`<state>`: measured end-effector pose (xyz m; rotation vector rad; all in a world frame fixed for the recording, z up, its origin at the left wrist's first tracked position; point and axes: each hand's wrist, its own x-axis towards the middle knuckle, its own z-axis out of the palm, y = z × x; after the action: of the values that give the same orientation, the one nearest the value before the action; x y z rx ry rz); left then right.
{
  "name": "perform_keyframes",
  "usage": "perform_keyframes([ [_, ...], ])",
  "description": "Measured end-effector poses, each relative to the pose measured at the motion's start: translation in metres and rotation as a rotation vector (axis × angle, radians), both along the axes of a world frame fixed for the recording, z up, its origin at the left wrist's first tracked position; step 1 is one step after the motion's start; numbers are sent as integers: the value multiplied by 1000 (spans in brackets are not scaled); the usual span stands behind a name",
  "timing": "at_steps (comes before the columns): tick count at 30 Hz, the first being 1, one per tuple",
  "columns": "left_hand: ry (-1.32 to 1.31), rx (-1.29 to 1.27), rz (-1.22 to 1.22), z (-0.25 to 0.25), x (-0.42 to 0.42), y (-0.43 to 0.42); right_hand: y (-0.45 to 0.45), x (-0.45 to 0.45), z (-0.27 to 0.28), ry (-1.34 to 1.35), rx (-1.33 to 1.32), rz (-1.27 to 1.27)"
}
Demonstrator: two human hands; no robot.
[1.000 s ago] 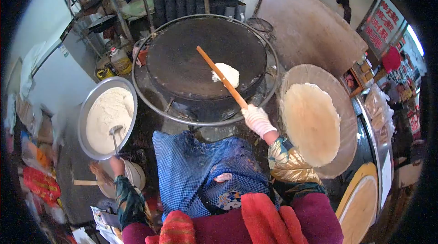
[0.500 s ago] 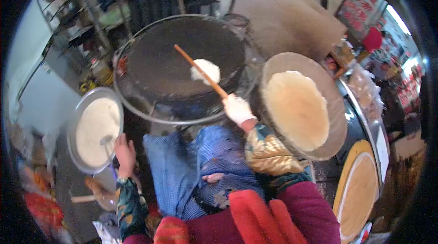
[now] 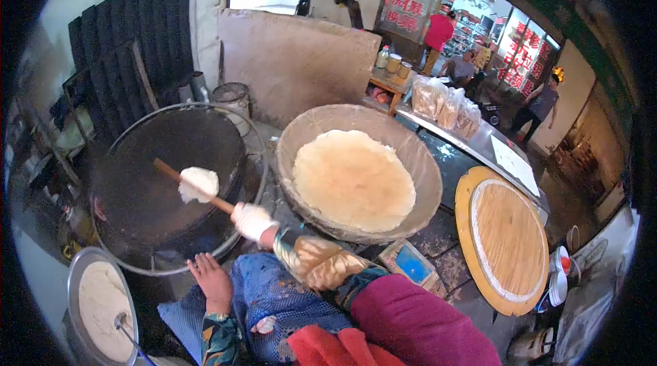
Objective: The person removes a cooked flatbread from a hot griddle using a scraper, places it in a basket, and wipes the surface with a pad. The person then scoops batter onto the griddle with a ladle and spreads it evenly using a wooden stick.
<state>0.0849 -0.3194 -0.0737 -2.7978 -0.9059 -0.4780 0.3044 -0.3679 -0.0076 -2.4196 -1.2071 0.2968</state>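
Gripping the wooden stick (image 3: pixel 224 204) across pale dough (image 3: pixel 200 178) over the griddle (image 3: pixel 171 137), my right fingers (image 3: pixel 248 217) clench; my left fingers (image 3: pixel 204 266) spread, released, near the griddle!

The broad, round, black griddle (image 3: pixel 150 202) looks like dull, matt metal, and the slim, grey ring (image 3: pixel 164 273) around it is metal with a soft sheen. The straight, reddish-brown stick (image 3: pixel 219 203) is smooth-looking wood; the small, white lump of dough (image 3: pixel 200 181) is moist and uneven. The round, silvery bowl (image 3: pixel 74 291) is shiny metal, its cream-coloured batter (image 3: pixel 102 308) thick and matt. The large, round, pale-brown pancake (image 3: pixel 352 185) looks dry and matt. The blue checked apron (image 3: pixel 263 287) is cloth (stained and rumpled), the white glove (image 3: pixel 253 221) matt fabric, the gold-and-green patterned sleeve (image 3: pixel 321 263) glossy, the heaped, clear bags (image 3: pixel 448 106) crinkled plastic.
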Motion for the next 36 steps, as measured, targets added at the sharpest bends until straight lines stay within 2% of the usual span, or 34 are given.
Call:
perform_keyframes([
  [1,53,-11,17,12,1,-5,1,10,-11,-112,90,8],
  [3,-13,-42,12,27,3,-10,7,1,-5,-141,112,64],
  [5,6,226,37,9,6,-3,1,-11,9,-181,173,203],
  [6,24,109,32,23,6,-6,0,-13,16,-203,42,192],
  [7,54,74,62,20,6,-4,-6,-12,28,-153,35,81],
  [8,129,33,79,30,5,-7,3,12,1,-294,38,121],
  [10,198,52,122,31,3,-6,12,14,1,-236,62,51],
  [11,333,-82,150,48,7,-10,11,14,1,-235,62,93],
  [12,277,-43,164,39,5,-10,3,-1,19,-190,87,144],
  [13,313,-104,186,39,5,-7,3,-7,8,-299,61,224],
  [16,300,-89,210,43,-3,-9,2,45,-30,-356,-2,151],
  [17,311,-117,215,43,-2,-7,0,42,-17,-403,70,154],
  [18,324,-139,211,42,-3,-6,7,52,-30,-427,71,139],
  [20,320,-108,234,36,-6,-5,4,36,-9,-369,-44,119],
  [22,304,-83,257,37,-9,1,-9,25,-8,-433,-73,258],
  [24,299,-87,266,39,-16,-2,-7,50,-21,-438,-128,118],
  [26,298,-100,288,39,-20,2,4,53,-14,-496,-90,122],
  [27,297,-105,292,38,-22,5,11,52,-13,-372,-153,68],
  [30,286,-114,291,40,-29,13,0,23,3,-300,-68,209],
  [31,281,-124,293,40,-31,14,-2,26,-14,-432,-109,256],
  [34,279,-95,327,46,-40,16,4,65,-23,-368,-76,90],
  [36,280,-117,349,45,-43,21,7,71,-32,-343,1,118],
])
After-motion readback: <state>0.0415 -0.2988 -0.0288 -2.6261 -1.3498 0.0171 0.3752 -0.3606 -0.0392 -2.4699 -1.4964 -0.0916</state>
